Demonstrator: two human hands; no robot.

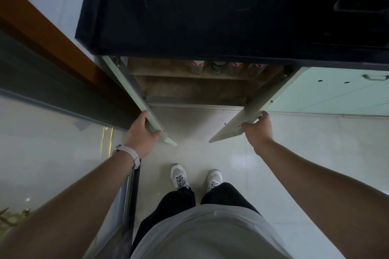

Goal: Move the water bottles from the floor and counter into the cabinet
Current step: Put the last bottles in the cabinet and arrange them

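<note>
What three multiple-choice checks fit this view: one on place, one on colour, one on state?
1. Where are the bottles?
A. on the floor
B. on a shelf in the cabinet
C. on a chair

2. What colour is the counter?
A. black
B. white
C. red

3. How do the left door and right door stand?
A. both shut
B. only one open
C. both open

Answers:
1 B: the bottles stand in a row on the shelf, under the counter's edge.
2 A: its whole top is black.
3 C: both are swung out towards the person; the left hand grips the left door's edge and the right hand grips the right door's.
</note>
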